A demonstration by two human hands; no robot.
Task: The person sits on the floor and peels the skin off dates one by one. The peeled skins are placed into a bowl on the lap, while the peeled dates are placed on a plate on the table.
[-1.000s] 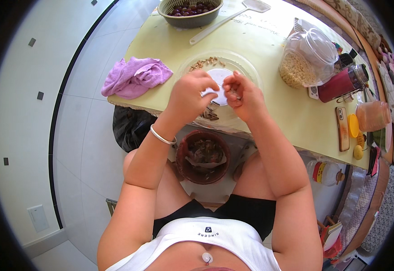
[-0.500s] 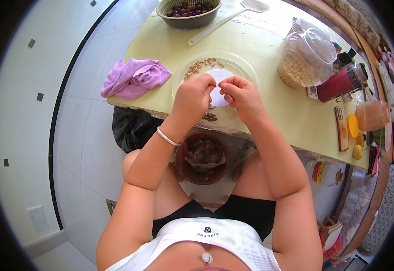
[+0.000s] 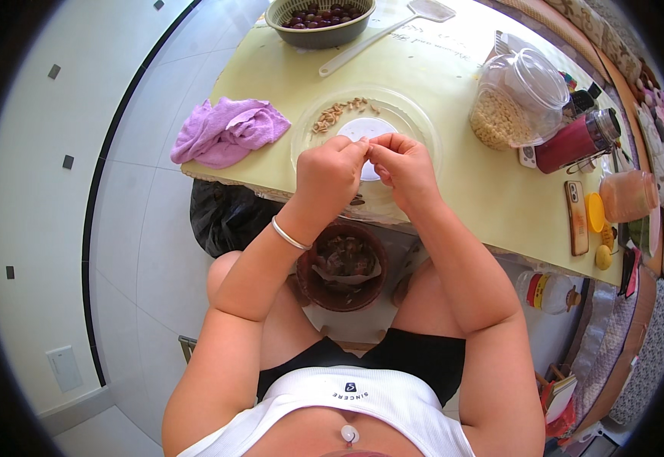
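Pinching tight at the fingertips, left hand [image 3: 330,169] and right hand [image 3: 407,166] meet over the clear round tray [image 3: 431,126], their catch too small to tell, perhaps held there so bits land inside, where pale pieces [image 3: 330,116] sit at 11 o'clock. Out at 6, below the counter [image 3: 256,72], there's a reddish bin [image 3: 332,299] with scraps, probably for easy reach; at 2, a clear tub [image 3: 515,87] of pale kernels [image 3: 497,122]; at 11, a basin [image 3: 324,36] of dark round fruit [image 3: 320,15].

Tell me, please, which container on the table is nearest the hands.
The shallow round tray, below the left hand and right hand; the grey basin, ahead, and clear tub, rightward, are farther off.
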